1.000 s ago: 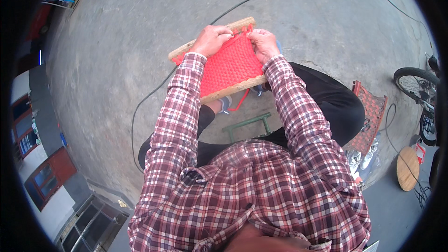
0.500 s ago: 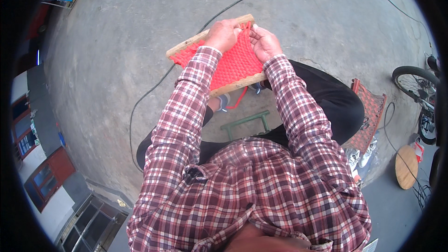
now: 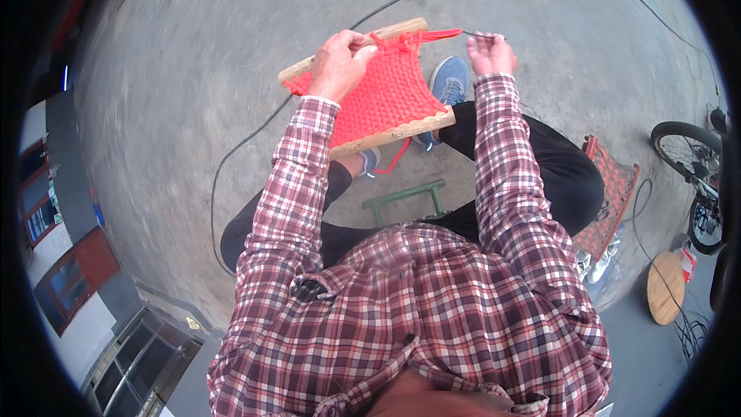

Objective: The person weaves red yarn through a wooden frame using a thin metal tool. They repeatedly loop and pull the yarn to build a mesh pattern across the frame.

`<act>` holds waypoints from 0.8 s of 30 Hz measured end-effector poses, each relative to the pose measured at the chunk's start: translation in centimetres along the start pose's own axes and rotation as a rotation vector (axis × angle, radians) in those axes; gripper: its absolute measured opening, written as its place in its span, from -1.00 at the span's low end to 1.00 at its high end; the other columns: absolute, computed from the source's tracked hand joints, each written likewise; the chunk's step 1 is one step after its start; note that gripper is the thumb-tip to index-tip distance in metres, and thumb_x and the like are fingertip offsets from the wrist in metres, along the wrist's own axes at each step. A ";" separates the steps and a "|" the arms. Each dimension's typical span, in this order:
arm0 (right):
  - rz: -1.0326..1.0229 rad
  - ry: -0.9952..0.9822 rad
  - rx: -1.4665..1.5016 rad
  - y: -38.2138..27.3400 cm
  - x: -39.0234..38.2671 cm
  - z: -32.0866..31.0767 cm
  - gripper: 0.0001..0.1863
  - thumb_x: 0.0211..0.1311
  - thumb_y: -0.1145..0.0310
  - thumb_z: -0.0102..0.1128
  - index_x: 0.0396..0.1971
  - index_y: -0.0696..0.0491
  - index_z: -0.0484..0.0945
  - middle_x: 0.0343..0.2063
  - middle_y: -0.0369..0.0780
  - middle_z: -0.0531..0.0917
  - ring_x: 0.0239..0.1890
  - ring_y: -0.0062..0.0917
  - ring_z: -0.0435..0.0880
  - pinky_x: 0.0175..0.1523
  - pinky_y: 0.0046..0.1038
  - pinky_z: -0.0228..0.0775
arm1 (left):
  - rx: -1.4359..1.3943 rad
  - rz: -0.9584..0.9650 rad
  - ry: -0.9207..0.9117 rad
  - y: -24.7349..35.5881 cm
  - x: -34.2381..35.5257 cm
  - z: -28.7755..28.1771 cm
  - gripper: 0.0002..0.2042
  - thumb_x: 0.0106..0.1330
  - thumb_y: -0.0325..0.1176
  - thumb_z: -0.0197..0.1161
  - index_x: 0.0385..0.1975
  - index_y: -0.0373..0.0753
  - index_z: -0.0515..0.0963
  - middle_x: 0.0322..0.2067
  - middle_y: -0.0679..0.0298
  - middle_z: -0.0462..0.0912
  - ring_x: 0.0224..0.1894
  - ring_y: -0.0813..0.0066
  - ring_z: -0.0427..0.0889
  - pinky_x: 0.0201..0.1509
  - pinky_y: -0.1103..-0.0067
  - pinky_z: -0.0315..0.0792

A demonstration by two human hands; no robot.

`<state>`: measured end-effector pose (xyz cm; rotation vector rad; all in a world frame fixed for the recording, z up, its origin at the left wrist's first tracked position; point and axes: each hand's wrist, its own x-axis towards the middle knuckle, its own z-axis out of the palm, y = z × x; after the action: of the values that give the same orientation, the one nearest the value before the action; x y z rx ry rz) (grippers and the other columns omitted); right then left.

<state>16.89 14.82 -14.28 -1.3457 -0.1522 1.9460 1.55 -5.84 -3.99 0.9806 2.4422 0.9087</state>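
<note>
A red woven cord panel (image 3: 386,93) is stretched between two wooden bars, the far bar (image 3: 401,28) and the near bar (image 3: 401,137). My left hand (image 3: 340,68) is closed on the panel's far left part beside the far bar, thumb and fingers bent together. Off the far right corner, a red cord strand (image 3: 441,35) is drawn out to the right. It meets a thin dark rod (image 3: 475,33), and my right hand (image 3: 492,54) grips the rod's other end. Whether the rod's tip is hooked cannot be made out. A loose red cord end (image 3: 399,158) hangs below the near bar.
Between my legs stands a green metal frame (image 3: 405,199). A dark cable (image 3: 255,139) loops over the concrete floor. To the right are a reddish woven panel (image 3: 610,201), a bicycle (image 3: 687,150) and a round wooden board (image 3: 665,288). My blue shoe (image 3: 449,81) is behind the panel's right side.
My right hand has moved right, away from the panel's far corner, drawing the red strand out with the dark rod. My left hand has shifted left along the far bar.
</note>
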 end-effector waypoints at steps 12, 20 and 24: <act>0.182 -0.308 0.095 5.3 -4.3 3.1 -0.77 0.31 0.22 0.00 -0.26 0.09 0.43 -0.19 -0.17 0.50 -0.06 -0.33 0.45 0.15 -0.07 0.21 | -0.230 -0.155 -0.072 -2.6 -4.7 1.2 -0.79 0.15 -0.32 0.28 -0.33 -0.35 0.58 -0.38 0.15 0.67 -0.33 0.45 0.64 -0.20 0.53 0.50; 0.073 -0.435 -0.291 6.3 -2.5 3.5 -0.78 0.27 0.33 0.02 -0.16 0.11 0.41 -0.27 -0.19 0.47 -0.20 -0.43 0.44 -0.09 -0.30 0.33 | -0.243 -0.138 -0.057 -4.4 -7.3 0.8 -0.81 0.14 -0.33 0.27 -0.36 -0.33 0.57 -0.42 0.13 0.65 -0.34 0.42 0.64 -0.22 0.52 0.49; 0.217 -0.337 0.204 4.3 -0.8 2.2 -0.88 0.33 0.40 -0.18 -0.33 0.10 0.34 -0.58 -0.31 0.33 -0.56 -0.55 0.30 -0.43 -0.39 0.24 | -0.237 -0.261 -0.038 -6.1 -10.0 -0.5 -0.84 0.12 -0.34 0.28 -0.41 -0.30 0.58 -0.47 0.13 0.64 -0.38 0.38 0.64 -0.26 0.50 0.50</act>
<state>12.96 11.91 -14.77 -0.9264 0.0333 2.2932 5.34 -16.54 -6.90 0.5763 2.2951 1.0448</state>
